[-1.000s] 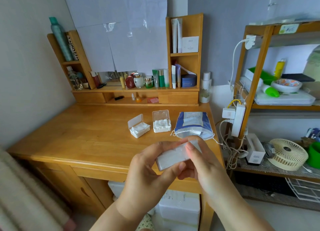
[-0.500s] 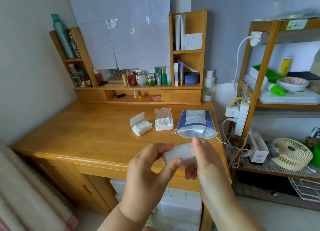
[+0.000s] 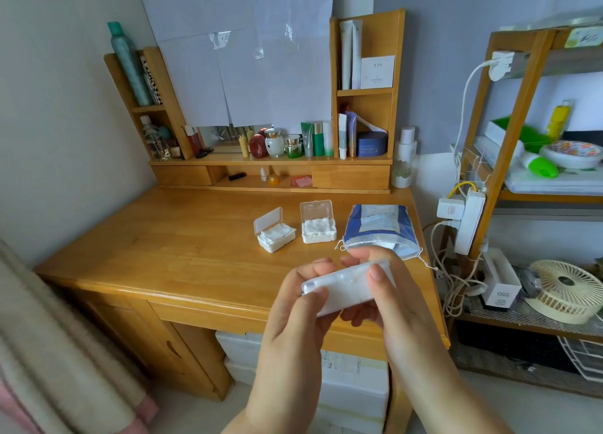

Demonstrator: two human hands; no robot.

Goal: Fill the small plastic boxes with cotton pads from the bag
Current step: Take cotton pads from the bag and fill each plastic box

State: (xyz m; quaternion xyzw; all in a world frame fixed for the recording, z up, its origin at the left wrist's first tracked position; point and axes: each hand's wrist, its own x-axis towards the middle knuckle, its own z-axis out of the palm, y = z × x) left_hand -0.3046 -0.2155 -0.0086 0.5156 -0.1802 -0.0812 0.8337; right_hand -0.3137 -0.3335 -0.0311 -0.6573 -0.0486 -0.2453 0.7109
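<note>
held box (image 3: 346, 288) tilted up; wooden desk (image 3: 182, 247) against grey wall (image 3: 440, 75).

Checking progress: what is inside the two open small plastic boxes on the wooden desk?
Both open small plastic boxes show white cotton pads at the top; how deep the stacks go is hidden by the walls.

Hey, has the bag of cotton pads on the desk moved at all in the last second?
No. The bag lies beside the two open boxes, same spacing as before; only the camera shifted.
</note>
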